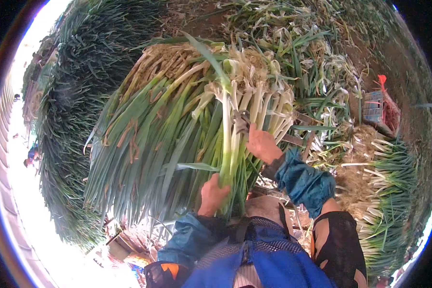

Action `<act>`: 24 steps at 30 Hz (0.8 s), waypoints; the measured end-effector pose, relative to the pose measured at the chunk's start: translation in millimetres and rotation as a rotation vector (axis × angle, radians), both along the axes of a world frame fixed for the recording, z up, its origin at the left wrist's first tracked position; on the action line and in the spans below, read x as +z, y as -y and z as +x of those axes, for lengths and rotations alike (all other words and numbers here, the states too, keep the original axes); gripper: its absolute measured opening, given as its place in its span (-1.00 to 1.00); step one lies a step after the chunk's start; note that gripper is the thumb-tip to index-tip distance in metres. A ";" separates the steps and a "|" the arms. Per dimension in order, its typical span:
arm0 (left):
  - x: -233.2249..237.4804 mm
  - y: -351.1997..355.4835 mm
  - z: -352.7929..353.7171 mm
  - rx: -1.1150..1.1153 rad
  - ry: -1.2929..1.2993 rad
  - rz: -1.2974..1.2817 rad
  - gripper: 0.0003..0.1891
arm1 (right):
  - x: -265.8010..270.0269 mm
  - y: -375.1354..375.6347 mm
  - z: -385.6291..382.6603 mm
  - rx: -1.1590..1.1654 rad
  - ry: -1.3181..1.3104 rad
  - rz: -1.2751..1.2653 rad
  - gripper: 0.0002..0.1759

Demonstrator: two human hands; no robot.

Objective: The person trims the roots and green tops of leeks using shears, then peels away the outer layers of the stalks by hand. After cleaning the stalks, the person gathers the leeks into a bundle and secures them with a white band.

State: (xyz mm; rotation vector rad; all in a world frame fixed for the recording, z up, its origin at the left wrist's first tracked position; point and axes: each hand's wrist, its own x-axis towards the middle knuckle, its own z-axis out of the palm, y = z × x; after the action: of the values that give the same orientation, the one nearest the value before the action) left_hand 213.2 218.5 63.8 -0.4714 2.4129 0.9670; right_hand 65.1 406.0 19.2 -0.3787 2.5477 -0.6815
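A large heap of long green onions (144, 129) lies in front of me, leaves toward me and roots away. My left hand (213, 194) is closed around the green part of a thick onion stalk (226, 129). That stalk stands out over the heap, its white part pointing away from me. My right hand (263, 144) is closed on a small grey metal tool (241, 121), whose exact kind I cannot make out. The tool lies against the white stems beside the stalk. Beyond it, pale stems with dry roots (252, 60) are bunched together.
A tall bank of green onions (77, 105) runs along the left. Stripped leaves and peelings (317, 62) cover the ground at the back. On the right lie rows of cleaned onions (389, 187), near a small box with red string (380, 113).
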 end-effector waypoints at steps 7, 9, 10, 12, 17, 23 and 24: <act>21.5 -33.2 5.5 -0.135 -0.179 -0.044 -0.67 | 24.9 -35.1 31.8 -0.196 0.064 0.014 -0.42; 18.0 -41.0 1.3 -0.212 -0.202 -0.067 -0.72 | 28.1 -50.0 45.3 -0.213 0.041 0.029 -0.42; 7.7 -41.9 -2.2 -0.197 -0.186 -0.078 -0.72 | 31.8 -54.5 48.2 -0.223 0.026 0.032 -0.42; -24.5 -41.1 -1.3 -0.165 -0.145 -0.110 -0.72 | 38.2 -53.9 55.0 -0.171 0.043 0.030 -0.41; -47.7 -46.2 13.5 -0.188 -0.164 -0.085 -0.73 | -4.0 -71.7 39.2 -0.167 0.174 0.179 -0.44; -6.3 7.0 -43.7 -0.397 -0.139 -0.055 -0.75 | 29.7 -27.1 66.2 0.017 0.114 -0.077 -0.39; -6.7 24.1 -64.3 -0.201 -0.214 -0.169 -0.74 | 23.9 -25.8 66.7 0.000 0.152 -0.056 -0.39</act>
State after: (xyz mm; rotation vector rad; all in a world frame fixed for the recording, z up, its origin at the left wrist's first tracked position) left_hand 149.0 194.4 57.1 -0.1843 2.6864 0.7638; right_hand 131.8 431.8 43.1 -0.3325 2.3892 -0.7530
